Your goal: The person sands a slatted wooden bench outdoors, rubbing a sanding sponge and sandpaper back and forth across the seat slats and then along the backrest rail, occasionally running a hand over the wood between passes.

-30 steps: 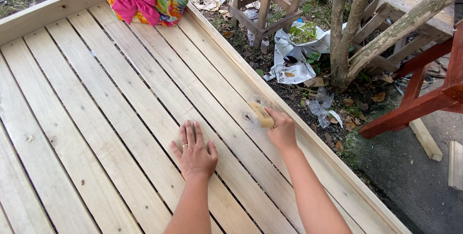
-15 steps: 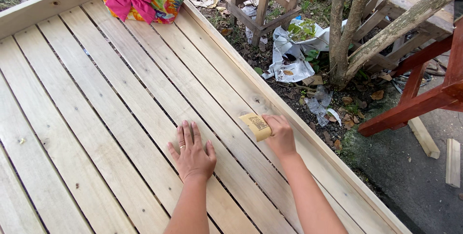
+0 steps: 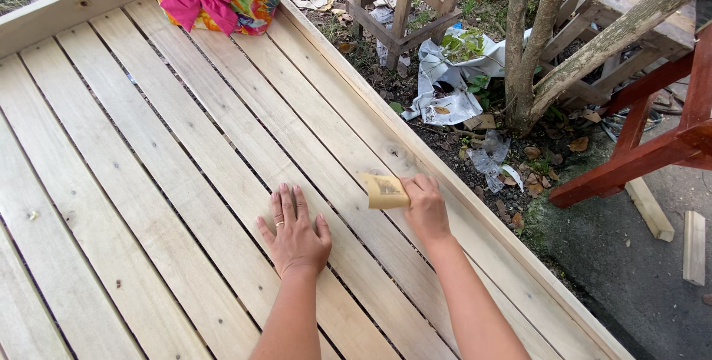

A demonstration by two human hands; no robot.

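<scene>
Sandpaper (image 3: pixel 385 191), a tan folded piece, lies on the slatted wooden deck (image 3: pixel 148 182) near its 3 o'clock rim, pinched under the right hand (image 3: pixel 426 208), while the left hand (image 3: pixel 295 232) rests flat, fingers spread, at its 8 o'clock.

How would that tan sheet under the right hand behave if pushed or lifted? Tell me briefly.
The tan sheet looks thin and curls at its edge, so it is probably floppy and light. Pressed flat on the slatted wood panel by the right hand, it likely drags rather than slips.
</scene>
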